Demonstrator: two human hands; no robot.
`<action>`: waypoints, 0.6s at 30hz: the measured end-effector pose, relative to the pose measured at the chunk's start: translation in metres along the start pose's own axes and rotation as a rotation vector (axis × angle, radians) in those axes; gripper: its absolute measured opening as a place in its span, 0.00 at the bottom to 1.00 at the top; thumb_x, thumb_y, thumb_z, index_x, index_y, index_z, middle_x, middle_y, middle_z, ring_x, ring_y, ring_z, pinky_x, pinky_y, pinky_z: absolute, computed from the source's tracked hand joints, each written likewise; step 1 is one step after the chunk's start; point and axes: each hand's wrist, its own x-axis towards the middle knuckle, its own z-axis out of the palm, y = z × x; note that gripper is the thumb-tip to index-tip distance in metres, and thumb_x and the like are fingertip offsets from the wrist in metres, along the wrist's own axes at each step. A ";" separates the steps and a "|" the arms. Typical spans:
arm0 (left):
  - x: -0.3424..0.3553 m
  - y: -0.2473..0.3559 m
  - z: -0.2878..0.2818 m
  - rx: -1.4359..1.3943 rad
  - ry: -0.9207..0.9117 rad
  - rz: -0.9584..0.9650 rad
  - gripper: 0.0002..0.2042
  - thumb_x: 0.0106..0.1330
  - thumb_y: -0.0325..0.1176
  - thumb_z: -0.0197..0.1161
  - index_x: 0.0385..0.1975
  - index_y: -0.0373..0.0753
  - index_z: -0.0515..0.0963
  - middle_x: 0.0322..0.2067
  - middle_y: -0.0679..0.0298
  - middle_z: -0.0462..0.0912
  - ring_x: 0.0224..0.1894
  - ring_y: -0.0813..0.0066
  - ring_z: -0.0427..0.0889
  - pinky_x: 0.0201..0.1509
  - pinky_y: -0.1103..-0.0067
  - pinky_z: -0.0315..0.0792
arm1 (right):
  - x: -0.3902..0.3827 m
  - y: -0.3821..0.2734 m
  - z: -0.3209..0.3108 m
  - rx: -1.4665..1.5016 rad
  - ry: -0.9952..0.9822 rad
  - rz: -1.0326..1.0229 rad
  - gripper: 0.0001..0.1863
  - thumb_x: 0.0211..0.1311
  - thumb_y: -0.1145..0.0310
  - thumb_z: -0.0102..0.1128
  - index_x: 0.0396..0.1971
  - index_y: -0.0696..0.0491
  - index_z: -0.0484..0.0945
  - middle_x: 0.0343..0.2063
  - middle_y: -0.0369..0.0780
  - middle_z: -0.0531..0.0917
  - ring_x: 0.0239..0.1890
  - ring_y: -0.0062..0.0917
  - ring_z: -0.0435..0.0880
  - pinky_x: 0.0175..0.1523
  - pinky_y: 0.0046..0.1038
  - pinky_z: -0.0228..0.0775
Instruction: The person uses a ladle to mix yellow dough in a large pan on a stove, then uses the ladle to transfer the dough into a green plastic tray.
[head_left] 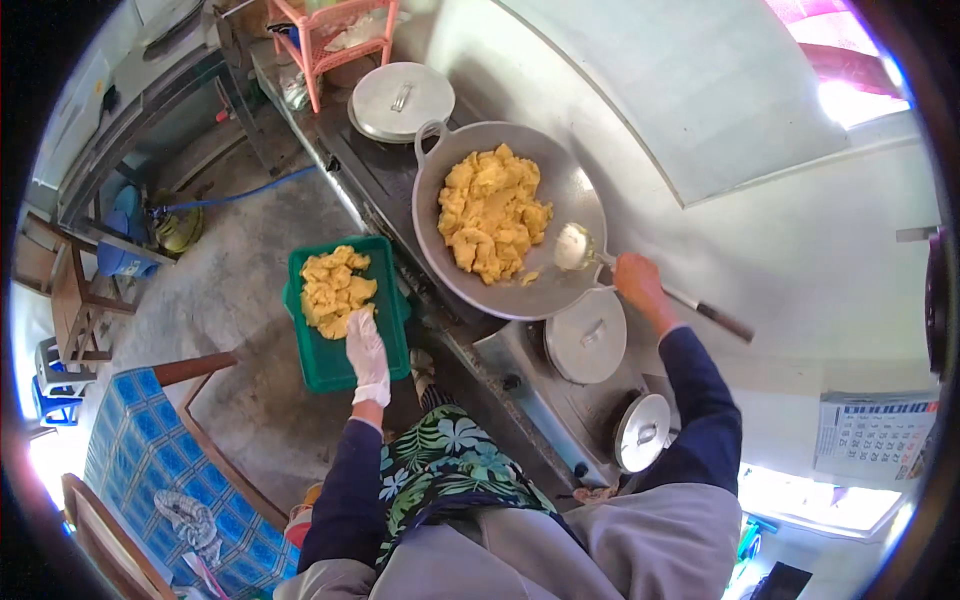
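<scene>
My right hand (641,283) is closed around a long-handled spatula (722,318) with a dark grip end. Its head, coated with pale residue, rests inside a large metal wok (575,185), against the wall nearest me. A heap of lumpy yellow dough-like food (490,213) fills the left part of the wok. On the left, my gloved left hand (367,352) reaches over a green plastic tray (335,365). Its fingers are stretched out, with the tips at the edge of more yellow lumps (335,290) in the tray. What supports the tray is hidden.
Lidded pots sit beside the wok: one lid (403,98) behind it, two lids (586,340) (642,432) nearer me on the stove. A pink rack (335,40) stands at the back. A table with a blue checked cloth (160,460) is at lower left. The wall (700,220) borders the right.
</scene>
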 end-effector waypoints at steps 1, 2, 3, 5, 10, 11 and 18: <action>0.012 0.014 0.023 0.084 0.074 0.080 0.18 0.68 0.39 0.48 0.46 0.29 0.69 0.43 0.50 0.76 0.47 0.56 0.72 0.52 0.70 0.64 | 0.021 0.009 -0.003 -0.116 -0.044 -0.018 0.07 0.47 0.69 0.53 0.22 0.54 0.79 0.23 0.48 0.81 0.29 0.41 0.81 0.34 0.40 0.73; 0.028 0.015 0.044 0.097 0.102 0.138 0.19 0.68 0.40 0.46 0.48 0.29 0.68 0.45 0.47 0.74 0.49 0.53 0.71 0.54 0.69 0.62 | 0.040 0.018 -0.002 -0.133 -0.051 -0.053 0.07 0.47 0.69 0.53 0.22 0.54 0.80 0.23 0.47 0.81 0.29 0.41 0.81 0.34 0.40 0.73; 0.037 0.016 0.060 0.140 0.091 0.165 0.21 0.69 0.40 0.44 0.51 0.28 0.65 0.48 0.45 0.71 0.51 0.48 0.67 0.56 0.67 0.59 | 0.059 0.027 0.001 -0.151 -0.059 -0.088 0.07 0.46 0.70 0.52 0.22 0.54 0.80 0.23 0.47 0.81 0.30 0.41 0.81 0.34 0.39 0.73; 0.055 0.017 0.094 0.418 0.117 0.428 0.24 0.70 0.42 0.39 0.56 0.28 0.60 0.54 0.42 0.67 0.55 0.46 0.63 0.58 0.63 0.54 | 0.097 0.042 0.016 -0.158 -0.095 -0.162 0.07 0.46 0.69 0.52 0.21 0.54 0.80 0.24 0.47 0.81 0.30 0.41 0.81 0.35 0.39 0.73; 0.086 -0.007 0.156 0.339 0.168 0.262 0.25 0.71 0.42 0.41 0.62 0.30 0.55 0.62 0.51 0.58 0.63 0.60 0.57 0.64 0.70 0.48 | 0.172 0.038 0.110 0.113 -0.049 -0.423 0.09 0.50 0.66 0.53 0.23 0.54 0.79 0.25 0.48 0.80 0.32 0.42 0.80 0.39 0.40 0.71; 0.088 -0.009 0.157 0.353 0.187 0.298 0.26 0.71 0.42 0.41 0.62 0.31 0.54 0.63 0.51 0.56 0.63 0.60 0.56 0.64 0.70 0.47 | 0.172 0.032 0.118 0.244 -0.090 -0.353 0.09 0.51 0.65 0.52 0.22 0.54 0.79 0.25 0.48 0.80 0.32 0.42 0.80 0.39 0.41 0.71; 0.088 -0.001 0.137 0.121 0.127 0.218 0.25 0.72 0.39 0.37 0.65 0.34 0.49 0.66 0.54 0.49 0.68 0.62 0.47 0.69 0.69 0.39 | 0.106 0.009 0.099 0.433 -0.141 -0.202 0.14 0.60 0.62 0.49 0.24 0.57 0.74 0.23 0.47 0.79 0.30 0.44 0.79 0.36 0.43 0.69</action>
